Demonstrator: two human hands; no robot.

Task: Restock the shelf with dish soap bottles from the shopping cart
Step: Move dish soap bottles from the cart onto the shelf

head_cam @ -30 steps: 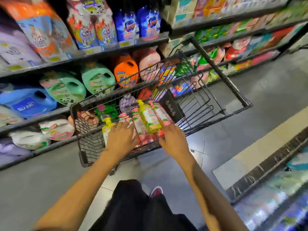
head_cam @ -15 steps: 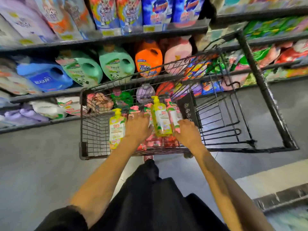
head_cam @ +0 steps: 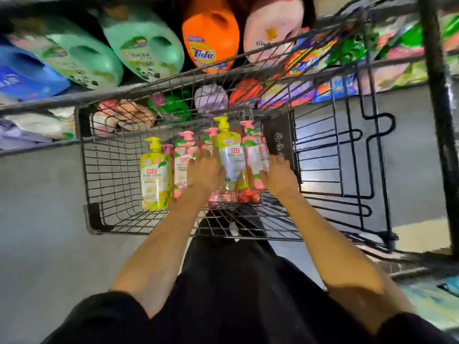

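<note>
Both hands remain among the soap bottles (head_cam: 182, 165) as half a second ago, though the view has dropped closer over the cart (head_cam: 93, 216). Yellow and pink pump bottles stand clustered in the cart's basket. The left hand (head_cam: 203, 170) lies between a pink bottle and the middle yellow bottle (head_cam: 232, 160), touching both. The right hand (head_cam: 278, 177) rests against the rightmost pink bottle (head_cam: 254, 155). Blur hides whether either hand grips. Beyond the cart, a shelf (head_cam: 49, 101) holds green jugs (head_cam: 141, 43) and an orange jug (head_cam: 210, 38).
</note>
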